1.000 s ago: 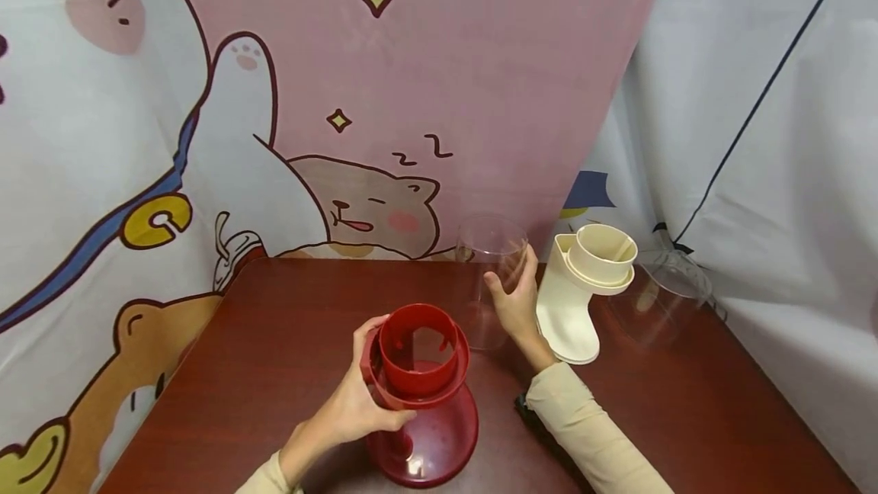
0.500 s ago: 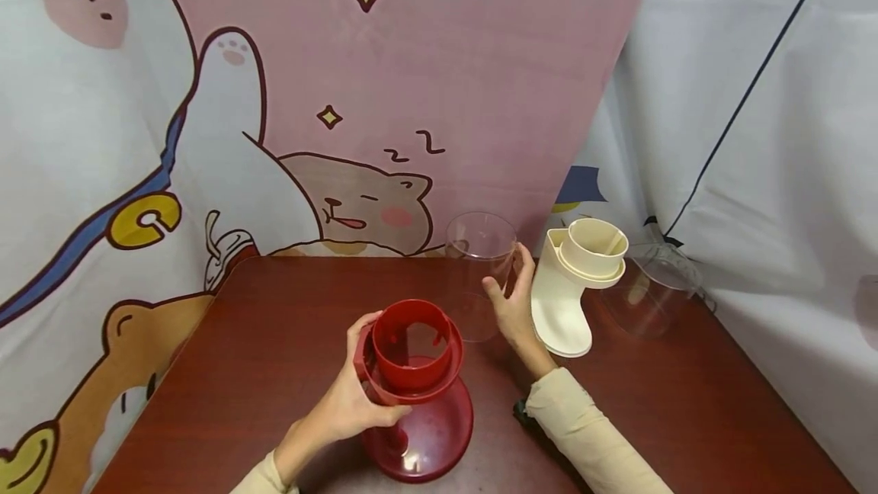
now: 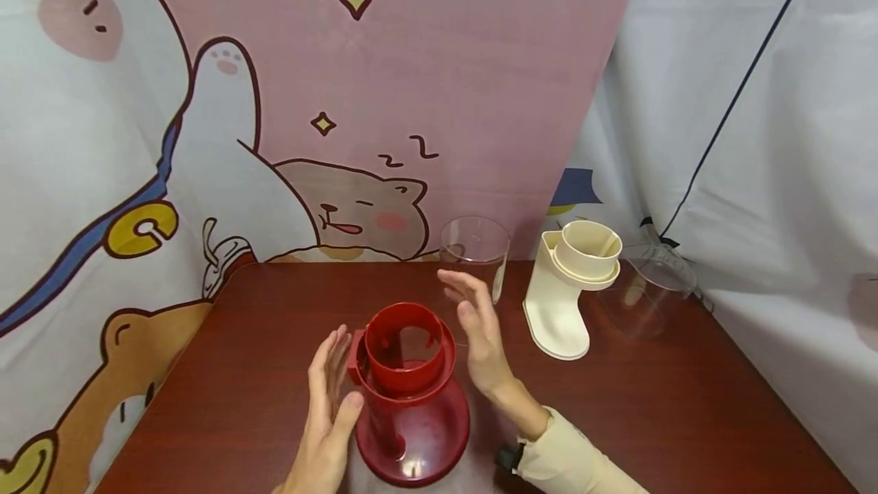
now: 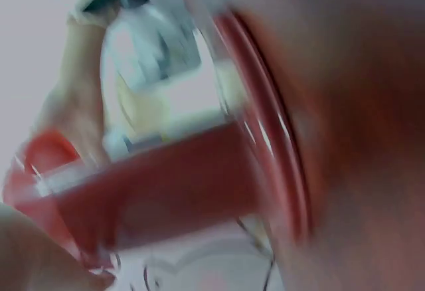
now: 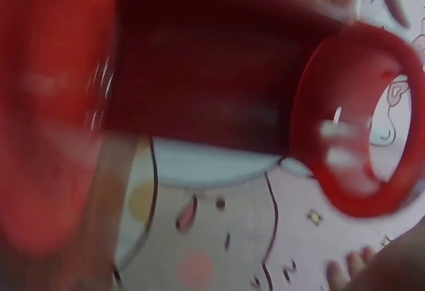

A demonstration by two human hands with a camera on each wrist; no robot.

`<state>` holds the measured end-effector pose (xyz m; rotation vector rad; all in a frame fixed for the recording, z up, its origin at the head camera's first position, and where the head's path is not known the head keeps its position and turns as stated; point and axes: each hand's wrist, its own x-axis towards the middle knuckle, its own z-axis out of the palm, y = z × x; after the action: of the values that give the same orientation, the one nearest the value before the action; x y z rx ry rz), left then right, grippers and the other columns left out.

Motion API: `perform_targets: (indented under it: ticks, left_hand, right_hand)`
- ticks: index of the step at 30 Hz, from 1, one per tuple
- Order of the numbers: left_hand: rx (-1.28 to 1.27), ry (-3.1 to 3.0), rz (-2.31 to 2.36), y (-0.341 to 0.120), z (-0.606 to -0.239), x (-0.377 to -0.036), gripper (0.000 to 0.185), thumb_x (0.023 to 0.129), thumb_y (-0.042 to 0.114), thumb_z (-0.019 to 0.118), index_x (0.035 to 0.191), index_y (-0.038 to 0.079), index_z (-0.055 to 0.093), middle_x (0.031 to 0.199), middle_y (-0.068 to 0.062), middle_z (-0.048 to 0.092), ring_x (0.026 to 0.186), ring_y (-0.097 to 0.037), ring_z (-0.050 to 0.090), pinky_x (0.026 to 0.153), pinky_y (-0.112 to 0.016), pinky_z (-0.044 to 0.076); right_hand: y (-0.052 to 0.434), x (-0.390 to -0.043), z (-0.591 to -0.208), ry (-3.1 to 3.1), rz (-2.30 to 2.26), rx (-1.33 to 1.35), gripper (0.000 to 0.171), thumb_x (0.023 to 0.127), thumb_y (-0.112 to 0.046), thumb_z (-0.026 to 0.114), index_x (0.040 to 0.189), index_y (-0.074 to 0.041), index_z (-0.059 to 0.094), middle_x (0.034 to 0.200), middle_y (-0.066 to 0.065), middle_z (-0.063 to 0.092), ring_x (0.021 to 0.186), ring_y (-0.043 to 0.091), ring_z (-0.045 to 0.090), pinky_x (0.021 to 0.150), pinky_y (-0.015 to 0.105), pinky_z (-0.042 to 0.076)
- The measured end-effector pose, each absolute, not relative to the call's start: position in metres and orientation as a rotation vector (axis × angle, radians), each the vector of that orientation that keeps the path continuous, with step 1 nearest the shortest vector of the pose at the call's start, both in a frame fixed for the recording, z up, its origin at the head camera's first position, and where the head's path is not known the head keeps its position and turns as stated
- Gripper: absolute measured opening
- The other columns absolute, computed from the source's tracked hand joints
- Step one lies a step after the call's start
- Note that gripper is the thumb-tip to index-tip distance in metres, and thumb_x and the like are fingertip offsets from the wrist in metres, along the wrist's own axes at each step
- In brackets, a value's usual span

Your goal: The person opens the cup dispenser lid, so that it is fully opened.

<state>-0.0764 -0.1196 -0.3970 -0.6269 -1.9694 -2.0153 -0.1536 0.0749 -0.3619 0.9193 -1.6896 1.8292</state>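
A red plastic stand point(image 3: 405, 381), with a ring-shaped top and a wide round base point(image 3: 442, 433), stands upright near the front of the table. My left hand point(image 3: 325, 414) is at its left side, fingers extended and no longer wrapped round it; whether they touch it is hard to tell. On the other side, my right hand point(image 3: 483, 345) is raised with bent but loose fingers, holding nothing. Just behind that hand a clear cylinder point(image 3: 475, 246) stands upright, its lower part mostly hidden. Both wrist views are blurred; the red stand point(image 5: 206, 58) fills much of the right one.
A cream stand point(image 3: 559, 315) of similar shape is to the right of the clear cylinder. Farther right, a second clear container point(image 3: 645, 303) sits by the white curtain. A dark object point(image 3: 509, 457) shows at the right sleeve. Printed cloth point(image 3: 521, 97) hangs behind the table point(image 3: 274, 341).
My left hand has let go of the red stand and straightened beside it. The right hand has left the clear cylinder and come left and nearer toward the red stand.
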Motion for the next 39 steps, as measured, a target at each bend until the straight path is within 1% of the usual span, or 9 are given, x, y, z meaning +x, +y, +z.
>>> perform_targets:
  ticks: [3, 8, 13, 21, 25, 29, 34, 36, 39]
  left_hand:
    - [-0.353, -1.971, -2.177, -0.107, -0.393, -0.062, 0.057, 0.095, 0.005, 0.034, 0.143, 0.022, 0.010, 0.150, 0.002, 0.012, 0.138, -0.015, 0.010, 0.102, -0.009, 0.023]
    - [-0.168, -2.009, -2.252, -0.092, -0.389, -0.057, 0.056, 0.096, 0.017, 0.035, 0.142, 0.034, 0.007, 0.150, 0.011, 0.011, 0.139, -0.012, 0.007, 0.104, -0.011, 0.019]
    - [-0.115, -2.055, -2.152, -0.092, -0.390, -0.072, 0.052, 0.097, 0.025, 0.032, 0.141, 0.039, 0.008, 0.147, 0.012, 0.016, 0.136, -0.013, 0.014, 0.111, -0.041, 0.014]
    - [-0.255, -2.008, -2.067, -0.103, -0.394, -0.112, 0.042, 0.099, 0.031, 0.015, 0.141, 0.032, 0.021, 0.143, 0.008, 0.032, 0.130, -0.008, 0.030, 0.100, -0.010, 0.026]
    - [-0.368, -1.983, -2.119, -0.109, -0.395, -0.120, 0.044, 0.099, 0.029, 0.011, 0.141, 0.029, 0.024, 0.143, 0.008, 0.033, 0.131, -0.010, 0.032, 0.102, -0.014, 0.028]
    - [-0.354, -1.985, -2.100, -0.110, -0.389, -0.109, 0.044, 0.099, 0.026, 0.011, 0.143, 0.029, 0.016, 0.148, 0.008, 0.021, 0.136, -0.013, 0.021, 0.104, -0.012, 0.024]
    - [-0.272, -1.987, -2.044, -0.105, -0.378, -0.084, 0.045, 0.098, 0.024, 0.016, 0.143, 0.032, 0.012, 0.148, 0.012, 0.014, 0.137, -0.015, 0.014, 0.112, -0.043, 0.013]
    - [-0.290, -2.021, -2.034, -0.103, -0.376, -0.079, 0.047, 0.098, 0.024, 0.017, 0.143, 0.033, 0.010, 0.148, 0.013, 0.012, 0.137, -0.013, 0.012, 0.108, -0.054, 0.009]
    - [-0.328, -2.017, -2.051, -0.101, -0.376, -0.078, 0.047, 0.097, 0.023, 0.016, 0.143, 0.032, 0.008, 0.149, 0.013, 0.012, 0.137, -0.013, 0.012, 0.111, -0.046, 0.010]
  right_hand:
    - [0.065, -0.146, -0.360, -1.806, 2.016, 0.991, 0.040, 0.095, -0.005, 0.018, 0.128, 0.011, 0.033, 0.130, 0.027, 0.041, 0.121, 0.040, 0.038, 0.099, 0.029, 0.036]
    - [0.056, -0.145, -0.373, -1.862, 2.120, 0.938, 0.044, 0.097, -0.010, 0.011, 0.131, 0.003, 0.036, 0.132, 0.019, 0.044, 0.119, 0.025, 0.046, 0.097, 0.025, 0.039]
    - [0.053, -0.140, -0.384, -1.956, 2.042, 0.798, 0.041, 0.099, -0.018, 0.017, 0.133, -0.009, 0.039, 0.133, 0.005, 0.046, 0.120, 0.017, 0.045, 0.101, 0.023, 0.034]
    - [0.043, -0.108, -0.391, -2.082, 1.951, 0.671, 0.048, 0.098, -0.019, 0.025, 0.144, -0.016, 0.013, 0.148, -0.006, 0.017, 0.136, 0.014, 0.018, 0.107, 0.015, 0.017]
    - [0.040, -0.097, -0.392, -2.136, 1.934, 0.590, 0.053, 0.096, -0.019, 0.029, 0.145, -0.023, 0.008, 0.149, -0.008, 0.009, 0.137, 0.011, 0.012, 0.111, 0.034, 0.014]
    - [0.045, -0.095, -0.386, -2.124, 1.938, 0.598, 0.049, 0.097, -0.020, 0.027, 0.144, -0.023, 0.011, 0.149, -0.008, 0.012, 0.137, 0.014, 0.011, 0.110, 0.044, 0.012]
    - [0.053, -0.119, -0.376, -2.048, 1.942, 0.611, 0.045, 0.098, -0.024, 0.023, 0.142, -0.017, 0.018, 0.147, -0.004, 0.020, 0.137, 0.017, 0.014, 0.109, 0.051, 0.009]
    - [0.051, -0.128, -0.376, -2.058, 1.971, 0.599, 0.044, 0.099, -0.025, 0.022, 0.142, -0.016, 0.021, 0.146, -0.001, 0.024, 0.137, 0.018, 0.017, 0.111, 0.043, 0.013]
    - [0.044, -0.129, -0.380, -2.073, 2.055, 0.586, 0.043, 0.099, -0.027, 0.021, 0.140, -0.018, 0.023, 0.145, 0.001, 0.028, 0.135, 0.018, 0.023, 0.110, 0.028, 0.019]
